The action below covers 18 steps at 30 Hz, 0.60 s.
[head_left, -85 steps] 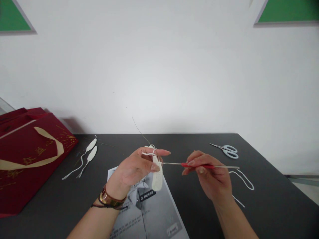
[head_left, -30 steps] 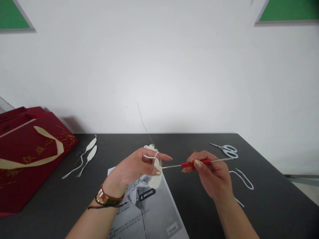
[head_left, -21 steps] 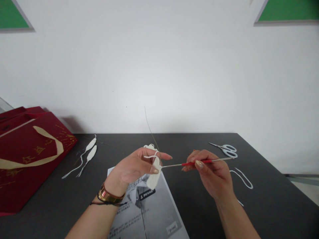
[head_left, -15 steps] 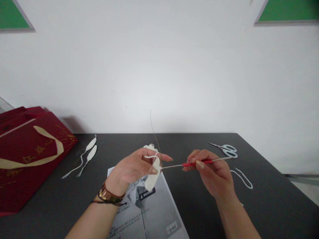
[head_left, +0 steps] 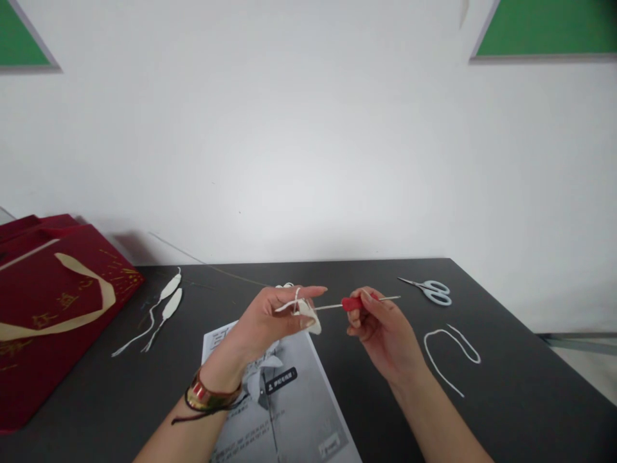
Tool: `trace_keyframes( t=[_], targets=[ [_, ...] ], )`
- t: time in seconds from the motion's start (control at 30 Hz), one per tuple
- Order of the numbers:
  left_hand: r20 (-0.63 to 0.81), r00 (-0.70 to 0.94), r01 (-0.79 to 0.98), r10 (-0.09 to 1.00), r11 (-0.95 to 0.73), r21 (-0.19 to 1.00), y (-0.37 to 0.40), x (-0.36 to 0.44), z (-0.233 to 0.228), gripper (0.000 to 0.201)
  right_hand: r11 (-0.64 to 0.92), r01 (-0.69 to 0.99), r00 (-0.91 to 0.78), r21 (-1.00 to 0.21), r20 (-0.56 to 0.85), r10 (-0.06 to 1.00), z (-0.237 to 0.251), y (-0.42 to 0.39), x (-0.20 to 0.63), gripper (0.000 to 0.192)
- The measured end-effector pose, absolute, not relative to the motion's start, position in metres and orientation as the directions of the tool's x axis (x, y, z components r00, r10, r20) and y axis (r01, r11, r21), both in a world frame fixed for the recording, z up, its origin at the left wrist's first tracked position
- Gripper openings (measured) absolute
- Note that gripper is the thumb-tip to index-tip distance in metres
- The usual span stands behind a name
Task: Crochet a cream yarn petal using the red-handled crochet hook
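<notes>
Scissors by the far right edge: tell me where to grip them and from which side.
Take the scissors by the pale blue loop handles, which point right and slightly toward the person; the thin blades point left toward the crochet hook. Coming from the right, above the table, probably keeps fingers off the tips.

Red-handled hook point(head_left: 354, 302) level, seemingly entering white crochet piece point(head_left: 308, 314).

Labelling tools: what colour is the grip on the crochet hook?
Red grip on the thin metal crochet hook, held by the right hand; head view.

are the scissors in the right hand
No, the scissors lie on the dark table, while the right hand holds a red-handled crochet hook.
</notes>
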<state>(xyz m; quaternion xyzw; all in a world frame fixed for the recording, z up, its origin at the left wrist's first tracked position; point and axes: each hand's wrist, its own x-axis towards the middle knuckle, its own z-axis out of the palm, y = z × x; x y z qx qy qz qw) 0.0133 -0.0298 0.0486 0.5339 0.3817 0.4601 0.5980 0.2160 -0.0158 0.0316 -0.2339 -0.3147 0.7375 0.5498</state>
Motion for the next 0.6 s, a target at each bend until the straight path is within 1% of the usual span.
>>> trace_keyframes(
  t=[0.1,0.23,0.3,0.43,0.53,0.6],
  targets=[
    [0.063,0.211,-0.147,0.976,-0.032,0.989,-0.027,0.027,0.04,0.034,-0.26,-0.701,-0.271,-0.664,-0.088,0.958,0.027,-0.015,0.209,0.016],
    [0.014,0.189,-0.283,0.982,0.041,0.958,-0.025,0.039,0.033,0.037,-0.222,-0.712,-0.225,-0.666,-0.083,0.971,0.024,-0.017,0.203,0.018],
    [-0.019,0.211,-0.312,0.977,0.086,0.946,-0.024,0.039,0.032,0.036,-0.206,-0.704,-0.216,-0.68,-0.072,0.974,0.023,-0.018,0.201,0.019],
    [-0.064,0.26,-0.311,0.963,0.147,0.939,-0.024,0.036,0.034,0.031,-0.208,-0.677,-0.222,-0.706,-0.073,0.972,0.023,-0.019,0.2,0.022],
    [-0.062,0.219,-0.294,0.974,0.127,0.948,-0.024,0.034,0.034,0.023,-0.204,-0.663,-0.22,-0.72,-0.073,0.973,0.022,-0.018,0.2,0.022],
    [-0.07,0.176,-0.28,0.982,0.118,0.953,-0.024,0.034,0.034,0.025,-0.195,-0.653,-0.215,-0.732,-0.067,0.974,0.022,-0.018,0.2,0.021]
  ],
)
